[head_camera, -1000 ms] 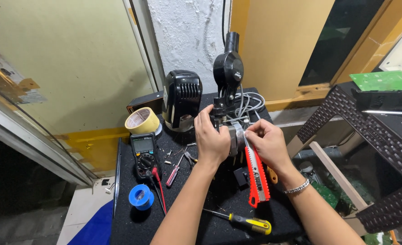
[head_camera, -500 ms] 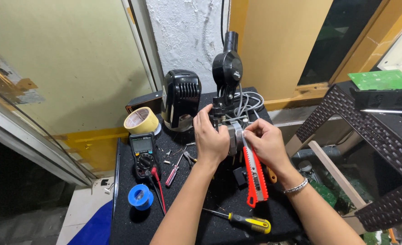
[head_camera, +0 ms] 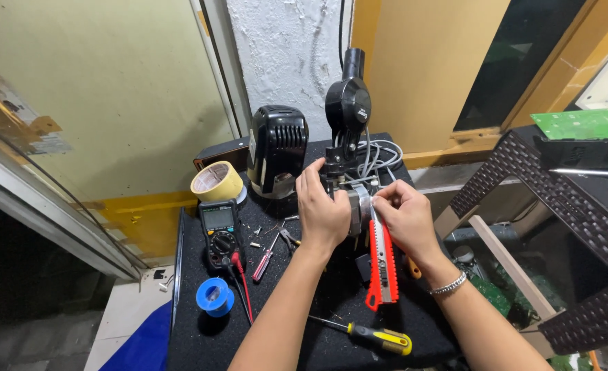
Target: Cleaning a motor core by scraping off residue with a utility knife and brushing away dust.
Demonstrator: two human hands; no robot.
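Two hands: both are working at the middle of the black table [head_camera: 201, 343], closing in from either side on a small metal motor part [head_camera: 360, 209].
Left hand [head_camera: 324, 213]: curling over the part's left face — fingers wrapped and pressing on it, thumb hidden.
Right hand [head_camera: 403, 216]: pinching the handle of a red utility knife [head_camera: 382, 264] near its top end, fingertips crowding toward the part; whether the blade is out I cannot tell.
Where the part is sitting: at the table's centre, just at 6 o'clock of the black fan head [head_camera: 347, 103] and its grey cables [head_camera: 379, 154], with the black housing [head_camera: 278, 148] at its 10 o'clock.
Knife axis: its long body is running from 12 to 6 o'clock — working end up at the part, tail hanging toward the person.
Part axis: appearing to lie across, roughly 9 to 3 o'clock, though the hands are covering most of it.
Slip risk: the knife tip is sitting right beside the left fingers — a sudden give could, I judge, be driving it into them.
Cable risk: the blade could be nicking the grey cables close behind.
Clutter risk: the red screwdriver [head_camera: 265, 261], multimeter [head_camera: 220, 233] and loose screws are lying near the left forearm, so a nudge could be scattering them.
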